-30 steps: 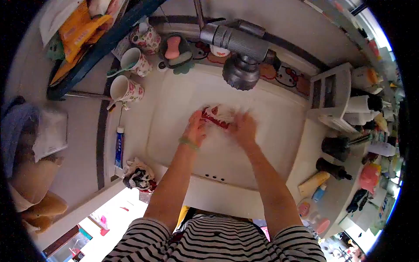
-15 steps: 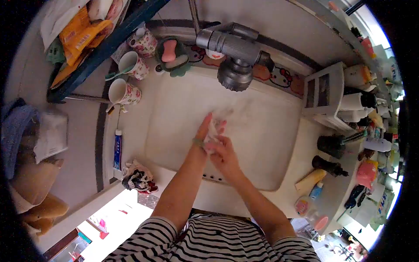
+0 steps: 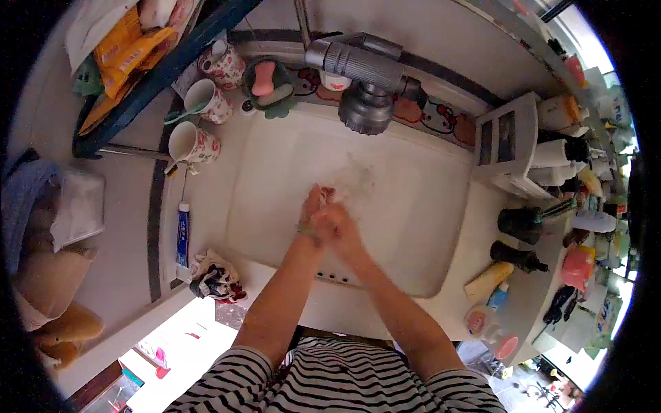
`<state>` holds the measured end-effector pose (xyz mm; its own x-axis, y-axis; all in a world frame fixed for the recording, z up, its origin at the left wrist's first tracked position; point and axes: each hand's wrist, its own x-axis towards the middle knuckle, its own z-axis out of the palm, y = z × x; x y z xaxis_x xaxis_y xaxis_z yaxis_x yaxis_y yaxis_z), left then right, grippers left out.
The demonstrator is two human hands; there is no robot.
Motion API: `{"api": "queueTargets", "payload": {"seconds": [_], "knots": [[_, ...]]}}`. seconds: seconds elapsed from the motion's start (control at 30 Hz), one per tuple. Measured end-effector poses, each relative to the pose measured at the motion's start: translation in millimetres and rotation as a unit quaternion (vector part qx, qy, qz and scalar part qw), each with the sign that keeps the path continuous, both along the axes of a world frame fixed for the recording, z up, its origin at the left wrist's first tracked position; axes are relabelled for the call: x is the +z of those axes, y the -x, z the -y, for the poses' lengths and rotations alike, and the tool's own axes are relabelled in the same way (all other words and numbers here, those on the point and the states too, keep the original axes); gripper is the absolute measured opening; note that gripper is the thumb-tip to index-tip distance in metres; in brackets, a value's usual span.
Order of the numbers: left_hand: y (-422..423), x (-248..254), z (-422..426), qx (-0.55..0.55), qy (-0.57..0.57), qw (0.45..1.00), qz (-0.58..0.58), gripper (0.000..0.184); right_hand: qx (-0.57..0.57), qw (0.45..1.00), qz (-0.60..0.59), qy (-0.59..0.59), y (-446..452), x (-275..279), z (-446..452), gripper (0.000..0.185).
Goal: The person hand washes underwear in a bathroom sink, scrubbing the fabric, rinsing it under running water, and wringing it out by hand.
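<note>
Over the white sink basin [image 3: 413,227], both my hands are pressed together around a small pale cloth [image 3: 328,195]. Only a bit of the cloth, with a reddish patch, shows past the fingers. My left hand [image 3: 312,205] is closed on it from the left, and a light green bangle [image 3: 303,228] circles that wrist. My right hand [image 3: 335,221] lies across the left palm with its fingers curled, slightly smeared by motion. Murky water appears to stand in the basin. A dark faucet [image 3: 367,113] juts out above the basin, beyond my hands.
Floral cups [image 3: 195,144] and a soap dish [image 3: 275,102] with pink soap [image 3: 263,78] line the back left rim. A toothpaste tube [image 3: 182,234] and crumpled fabric [image 3: 217,277] lie left. Bottles [image 3: 518,256] and a small white drawer unit [image 3: 506,141] stand right.
My right hand has closed further over my left, so less of the pale cloth shows. Both hands sit slightly further left, and the view has shifted a little.
</note>
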<state>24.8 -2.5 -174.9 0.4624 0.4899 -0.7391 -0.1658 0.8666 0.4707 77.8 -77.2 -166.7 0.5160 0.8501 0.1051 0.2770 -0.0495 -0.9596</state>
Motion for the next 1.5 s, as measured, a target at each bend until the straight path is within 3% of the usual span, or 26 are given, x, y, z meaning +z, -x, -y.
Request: {"api": "queueTargets", "payload": {"seconds": [0.03, 0.1, 0.17, 0.2, 0.33, 0.43, 0.47, 0.53, 0.6, 0.63, 0.67, 0.7, 0.73, 0.83, 0.9, 0.93, 1.0, 1.07, 1.13, 1.17, 1.23, 1.3, 1.4, 1.43, 1.47, 1.5], "knots": [[4, 0, -5, 0.019, -0.001, 0.999, 0.046, 0.029, 0.027, 0.999, -0.001, -0.032, 8, 2, 3, 0.018], [-11, 31, 17, 0.069, 0.047, 0.996, -0.040, 0.028, -0.053, 0.994, 0.031, 0.085, 3, -8, -2, 0.023], [-21, 28, 27, 0.063, 0.127, 0.987, 0.072, 0.028, -0.079, 0.969, -0.070, 0.225, -40, 0, -26, 0.028], [-14, -5, 32, 0.018, 0.021, 0.995, 0.098, 0.032, -0.035, 0.965, -0.074, 0.249, -63, -7, -33, 0.031], [-22, 5, 5, -0.020, 0.021, 0.999, -0.028, 0.033, 0.015, 0.953, -0.066, 0.296, -111, -37, -26, 0.035], [7, -23, -32, -0.059, -0.066, 0.995, -0.042, 0.031, -0.048, 0.981, -0.019, 0.187, -125, -70, -13, 0.034], [18, -25, -38, -0.089, -0.019, 0.994, -0.055, 0.031, -0.064, 0.947, 0.162, 0.269, -108, -70, -7, 0.033], [24, -24, -37, -0.119, 0.029, 0.990, -0.070, 0.031, -0.056, 0.902, 0.250, 0.347, -57, -71, 5, 0.032], [24, -22, -35, -0.103, -0.041, 0.993, -0.036, 0.037, -0.035, 0.924, 0.157, 0.347, -39, -59, 6, 0.032], [25, -24, -34, -0.099, -0.064, 0.993, -0.025, 0.040, 0.121, 0.922, 0.281, 0.237, -48, -31, 7, 0.031], [27, -35, -33, -0.074, -0.083, 0.993, -0.028, 0.040, 0.268, 0.872, 0.392, 0.114, -56, -13, 9, 0.031], [27, -41, -33, -0.048, -0.103, 0.993, -0.028, 0.039, 0.266, 0.873, 0.393, 0.113, -63, -10, 3, 0.031], [26, -36, -32, -0.048, -0.104, 0.993, -0.027, 0.039, 0.228, 0.887, 0.246, 0.317, -75, -10, -9, 0.030], [12, -33, -20, -0.107, -0.006, 0.994, -0.026, 0.037, 0.140, 0.875, 0.157, 0.436, -87, -24, -20, 0.029], [-3, -50, -15, -0.109, 0.033, 0.994, 0.000, 0.039, -0.001, 0.982, 0.140, 0.127, -54, -10, -11, 0.027], [-8, -45, -15, -0.110, 0.035, 0.993, 0.003, 0.039, 0.012, 0.994, -0.019, 0.104, -38, 8, -1, 0.027], [-15, -24, -19, -0.114, 0.084, 0.982, 0.121, 0.044, 0.024, 0.981, -0.179, 0.075, -7, 38, 23, 0.029], [-9, -8, -15, -0.133, 0.087, 0.985, 0.066, 0.043, 0.014, 0.992, -0.084, 0.091, 13, 48, 39, 0.036], [-8, 3, -8, -0.154, 0.092, 0.984, 0.009, 0.043, -0.022, 0.995, -0.035, 0.094, 14, 33, 29, 0.030], [-14, 7, -2, -0.091, 0.117, 0.989, 0.011, 0.041, -0.055, 0.993, 0.018, 0.099, 11, 21, 21, 0.027], [-20, -4, 6, -0.027, 0.142, 0.989, 0.010, 0.040, -0.124, 0.979, 0.036, 0.155, -7, -13, -4, 0.027], [-27, -20, 8, -0.032, -0.033, 0.993, -0.112, 0.039, -0.099, 0.941, -0.072, 0.317, -47, -7, -23, 0.026], [-40, 14, 15, 0.052, -0.020, 0.991, -0.119, 0.038, -0.067, 0.959, -0.033, 0.272, -51, -27, -16, 0.023], [-35, 24, 12, 0.053, -0.018, 0.992, -0.113, 0.038, -0.076, 0.963, -0.179, 0.186, -37, -9, -9, 0.022], [-23, 32, 6, 0.055, 0.066, 0.996, -0.036, 0.037, -0.081, 0.939, -0.322, 0.093, -14, 15, 1, 0.021], [-15, 35, 3, 0.057, 0.148, 0.987, 0.041, 0.035, -0.080, 0.939, -0.321, 0.094, 5, 25, 8, 0.021]]}}
